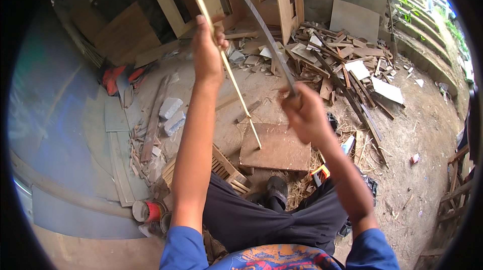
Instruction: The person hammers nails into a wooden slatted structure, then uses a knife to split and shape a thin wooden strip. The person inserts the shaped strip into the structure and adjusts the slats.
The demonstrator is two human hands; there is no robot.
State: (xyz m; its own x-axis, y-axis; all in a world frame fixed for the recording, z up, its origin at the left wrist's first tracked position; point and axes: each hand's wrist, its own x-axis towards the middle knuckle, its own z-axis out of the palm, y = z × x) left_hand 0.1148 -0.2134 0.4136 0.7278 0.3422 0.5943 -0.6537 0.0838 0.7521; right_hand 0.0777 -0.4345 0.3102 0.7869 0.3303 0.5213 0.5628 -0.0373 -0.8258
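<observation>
My left hand [207,51] is raised and closed round a long, thin bamboo stick [232,75]. The stick slants down to the right, and its lower tip is over a low brown wooden stool [275,152] in front of my feet; whether it touches the top, I cannot tell. My right hand [305,114], slightly blurred, grips the handle of a machete [269,38]. Its long, narrow grey blade points up and away to the left, to the right of the stick and apart from it.
A slatted wooden piece [226,168] lies left of the stool, and a saw with an orange-yellow handle [320,173] to its right. Wood scraps [359,51] are heaped at the far right. Pale blocks [173,115] and a red can [151,211] are on the left. Wooden frames [287,8] stand behind.
</observation>
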